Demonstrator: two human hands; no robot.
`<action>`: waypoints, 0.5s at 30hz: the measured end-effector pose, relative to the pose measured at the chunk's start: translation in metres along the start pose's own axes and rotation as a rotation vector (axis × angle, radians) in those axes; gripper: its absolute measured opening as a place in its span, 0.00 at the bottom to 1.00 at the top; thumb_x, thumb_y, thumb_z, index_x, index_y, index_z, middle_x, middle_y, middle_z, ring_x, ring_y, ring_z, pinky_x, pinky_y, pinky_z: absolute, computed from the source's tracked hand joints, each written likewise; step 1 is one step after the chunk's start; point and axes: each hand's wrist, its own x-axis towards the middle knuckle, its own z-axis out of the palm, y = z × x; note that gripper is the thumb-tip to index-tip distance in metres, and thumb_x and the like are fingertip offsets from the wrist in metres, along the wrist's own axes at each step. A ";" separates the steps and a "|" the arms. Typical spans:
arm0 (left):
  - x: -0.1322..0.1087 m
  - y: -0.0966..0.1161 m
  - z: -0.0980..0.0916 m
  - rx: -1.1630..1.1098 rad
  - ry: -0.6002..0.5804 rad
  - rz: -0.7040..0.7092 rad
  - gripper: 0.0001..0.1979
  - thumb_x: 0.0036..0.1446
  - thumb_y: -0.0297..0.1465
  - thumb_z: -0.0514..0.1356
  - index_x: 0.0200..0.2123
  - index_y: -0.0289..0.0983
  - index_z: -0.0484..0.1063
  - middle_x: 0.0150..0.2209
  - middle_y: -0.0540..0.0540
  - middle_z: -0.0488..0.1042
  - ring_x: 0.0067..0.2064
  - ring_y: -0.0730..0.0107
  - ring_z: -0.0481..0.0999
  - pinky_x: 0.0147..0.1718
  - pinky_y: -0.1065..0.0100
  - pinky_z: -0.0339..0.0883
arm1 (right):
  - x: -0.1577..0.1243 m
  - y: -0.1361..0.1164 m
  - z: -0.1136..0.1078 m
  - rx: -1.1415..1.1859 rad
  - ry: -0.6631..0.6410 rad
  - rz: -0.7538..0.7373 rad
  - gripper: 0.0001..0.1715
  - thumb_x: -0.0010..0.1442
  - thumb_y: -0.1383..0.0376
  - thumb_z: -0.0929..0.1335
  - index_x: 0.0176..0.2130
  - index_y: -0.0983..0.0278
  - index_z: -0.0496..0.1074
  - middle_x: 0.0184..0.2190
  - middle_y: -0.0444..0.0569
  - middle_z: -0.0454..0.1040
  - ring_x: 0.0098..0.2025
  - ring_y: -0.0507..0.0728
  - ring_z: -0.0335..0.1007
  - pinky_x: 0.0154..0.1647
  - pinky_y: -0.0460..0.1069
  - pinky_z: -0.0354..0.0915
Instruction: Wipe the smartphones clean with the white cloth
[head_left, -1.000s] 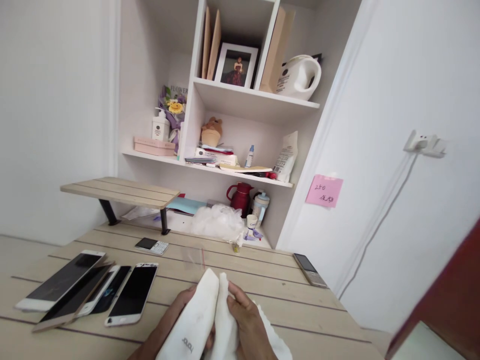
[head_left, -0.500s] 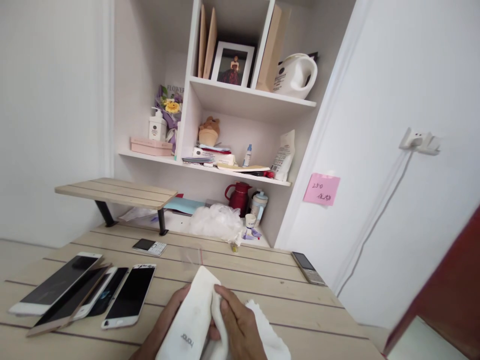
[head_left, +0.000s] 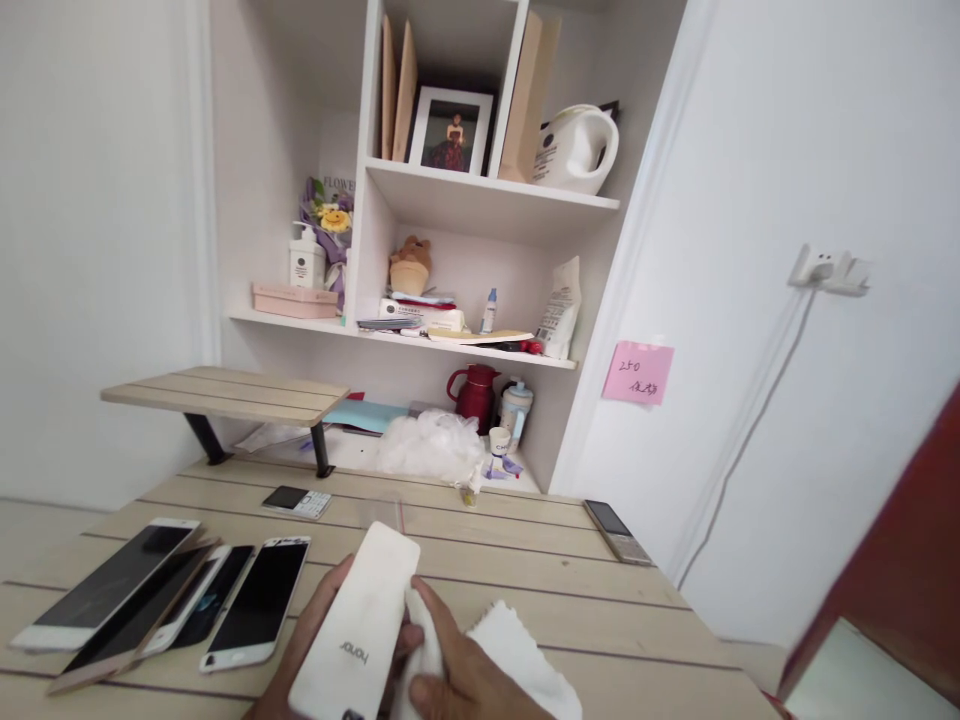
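- Fingers of my right hand pressed together, clamping a soft white cloth with a wavy edge against the phone's side
- My left hand curled behind a smooth white Honor phone, holding it back-up over the surface
- Cloth now lower on the phone than before, the phone's rounded top end left bare
- Four slim smartphones lying close together at left on the grooved pale wood
- Keypad phone farther off, another metal-edged phone at right
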 end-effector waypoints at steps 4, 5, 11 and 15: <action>0.002 0.003 -0.001 0.040 0.030 0.057 0.22 0.59 0.44 0.62 0.30 0.27 0.79 0.27 0.34 0.81 0.30 0.54 0.82 0.19 0.69 0.69 | 0.003 -0.001 0.002 0.214 0.062 -0.054 0.40 0.62 0.41 0.66 0.64 0.59 0.63 0.47 0.50 0.78 0.47 0.63 0.74 0.46 0.52 0.66; 0.002 0.004 0.000 0.041 0.022 0.069 0.22 0.59 0.43 0.62 0.29 0.27 0.79 0.27 0.35 0.81 0.28 0.56 0.82 0.18 0.70 0.68 | 0.005 0.001 0.005 0.242 0.089 -0.048 0.40 0.62 0.40 0.65 0.62 0.60 0.65 0.45 0.50 0.78 0.45 0.63 0.75 0.45 0.52 0.67; -0.002 0.018 0.004 0.018 -0.096 0.051 0.25 0.62 0.45 0.57 0.38 0.26 0.80 0.30 0.33 0.80 0.28 0.57 0.80 0.21 0.68 0.69 | 0.010 0.020 0.006 0.006 0.306 0.098 0.39 0.62 0.44 0.67 0.62 0.63 0.65 0.50 0.55 0.77 0.50 0.65 0.72 0.54 0.55 0.63; -0.007 0.017 0.009 -0.038 -0.217 -0.005 0.26 0.61 0.46 0.57 0.35 0.26 0.80 0.27 0.35 0.80 0.25 0.62 0.77 0.25 0.68 0.69 | 0.009 0.028 0.005 -0.090 0.340 0.161 0.49 0.62 0.49 0.68 0.71 0.65 0.49 0.43 0.54 0.80 0.44 0.65 0.76 0.48 0.56 0.67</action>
